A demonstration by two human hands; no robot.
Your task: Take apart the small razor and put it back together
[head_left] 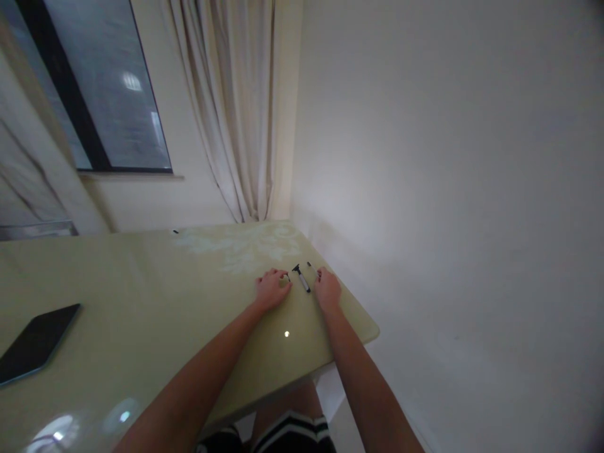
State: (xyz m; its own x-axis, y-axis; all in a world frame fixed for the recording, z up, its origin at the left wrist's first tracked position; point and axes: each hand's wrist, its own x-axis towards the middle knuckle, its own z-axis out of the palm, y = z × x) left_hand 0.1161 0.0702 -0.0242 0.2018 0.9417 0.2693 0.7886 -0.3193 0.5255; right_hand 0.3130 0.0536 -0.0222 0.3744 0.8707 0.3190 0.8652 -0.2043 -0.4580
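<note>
My left hand (272,289) rests on the table, its thumb and fingertips curled around a small dark piece (288,277) too small to name. To the right of it, a razor (302,279) with a black head and a grey-and-black handle lies on the tabletop, touched by neither hand. My right hand (329,290) is closed on a slim pen-like stick (312,269), pale with a dark tip that points away from me. The lower end of this stick is hidden in my fingers.
The pale glossy table (155,296) has its right edge near the white wall (425,189). A dark flat tablet-like slab (40,343) lies at the left. Close to the back edge is a small dark object (175,231). Curtains (236,113) hang behind, beside a window (108,82).
</note>
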